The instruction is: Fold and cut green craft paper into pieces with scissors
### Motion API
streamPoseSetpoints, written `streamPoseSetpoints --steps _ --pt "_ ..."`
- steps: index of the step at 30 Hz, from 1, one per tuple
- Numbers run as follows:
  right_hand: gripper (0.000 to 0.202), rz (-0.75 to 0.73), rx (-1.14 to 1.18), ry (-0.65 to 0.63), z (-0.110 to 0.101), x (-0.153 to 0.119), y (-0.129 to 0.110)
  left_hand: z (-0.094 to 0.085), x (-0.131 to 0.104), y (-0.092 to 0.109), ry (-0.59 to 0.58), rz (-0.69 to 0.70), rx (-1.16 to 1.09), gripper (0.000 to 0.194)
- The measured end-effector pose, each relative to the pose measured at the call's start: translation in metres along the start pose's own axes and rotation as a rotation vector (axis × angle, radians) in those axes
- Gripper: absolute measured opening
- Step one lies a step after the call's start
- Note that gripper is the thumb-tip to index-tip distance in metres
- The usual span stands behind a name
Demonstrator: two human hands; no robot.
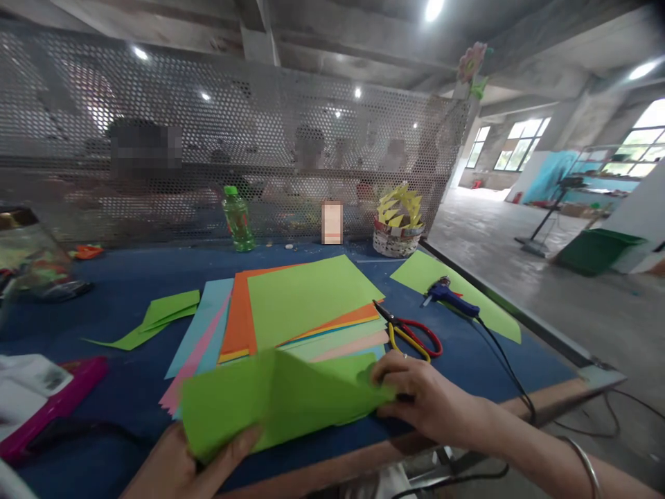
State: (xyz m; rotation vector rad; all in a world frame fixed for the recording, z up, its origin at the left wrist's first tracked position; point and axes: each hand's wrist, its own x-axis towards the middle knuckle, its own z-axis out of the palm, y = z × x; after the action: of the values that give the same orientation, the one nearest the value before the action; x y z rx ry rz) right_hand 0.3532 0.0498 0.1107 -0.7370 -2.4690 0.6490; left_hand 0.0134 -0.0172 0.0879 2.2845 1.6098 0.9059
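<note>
A green paper sheet (233, 398), bent and raised in the middle, spans both hands near the table's front edge. My left hand (194, 461) pinches its lower left part, thumb on top and the other fingers mostly hidden beneath. At the sheet's right end, my right hand (408, 388) grips it with curled fingers. Just behind lies a fanned stack of coloured paper with a light green sheet (312, 294) on top. Red and yellow handled scissors (413, 335) rest at the stack's right side, beyond my right hand.
A blue glue gun (454, 298) lies on another green sheet (499, 322) at right, its cord trailing frontward. Green paper pieces (161, 315) lie left. A green bottle (237, 220) and a basket (397, 240) stand by the mesh panel. A magenta object (67, 402) sits front left.
</note>
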Motion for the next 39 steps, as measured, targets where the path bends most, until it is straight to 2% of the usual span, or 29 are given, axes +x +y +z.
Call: streamPoseSetpoints --steps 2,4,7,13,18,21,25,28,33,39 --pt "0.008 0.091 -0.005 0.006 -0.002 0.002 -0.003 -0.005 0.009 0.01 -0.046 -0.179 -0.082 0.037" --pt "0.013 0.147 0.001 0.007 -0.003 0.003 -0.004 -0.007 0.016 0.018 -0.07 -0.292 -0.15 0.045" --pt "0.023 0.165 0.003 0.021 -0.002 0.003 -0.003 -0.007 0.02 0.025 -0.064 -0.354 -0.088 0.047" --pt "0.027 0.229 -0.041 0.004 0.001 0.0 0.0 -0.001 0.017 0.021 -0.047 -0.307 0.132 0.043" --pt "0.035 0.25 -0.101 -0.023 -0.006 -0.004 -0.011 0.003 0.016 0.015 -0.051 -0.231 0.212 0.04" --pt "0.034 0.261 -0.07 0.001 -0.006 -0.003 -0.018 0.004 0.015 0.012 -0.044 -0.192 0.231 0.037" --pt "0.038 0.381 -0.044 0.075 0.001 0.003 -0.021 0.006 0.014 0.009 -0.002 -0.136 0.217 0.035" --pt "0.038 0.433 -0.059 0.098 0.006 0.006 -0.02 0.006 0.014 0.006 -0.018 -0.146 0.216 0.04" --pt "0.034 0.422 -0.025 0.07 0.007 0.004 -0.02 0.005 0.014 0.001 -0.08 -0.167 0.217 0.038" --pt "0.031 0.417 -0.017 0.078 0.008 0.001 -0.019 0.008 0.011 -0.004 -0.078 -0.2 0.231 0.038"
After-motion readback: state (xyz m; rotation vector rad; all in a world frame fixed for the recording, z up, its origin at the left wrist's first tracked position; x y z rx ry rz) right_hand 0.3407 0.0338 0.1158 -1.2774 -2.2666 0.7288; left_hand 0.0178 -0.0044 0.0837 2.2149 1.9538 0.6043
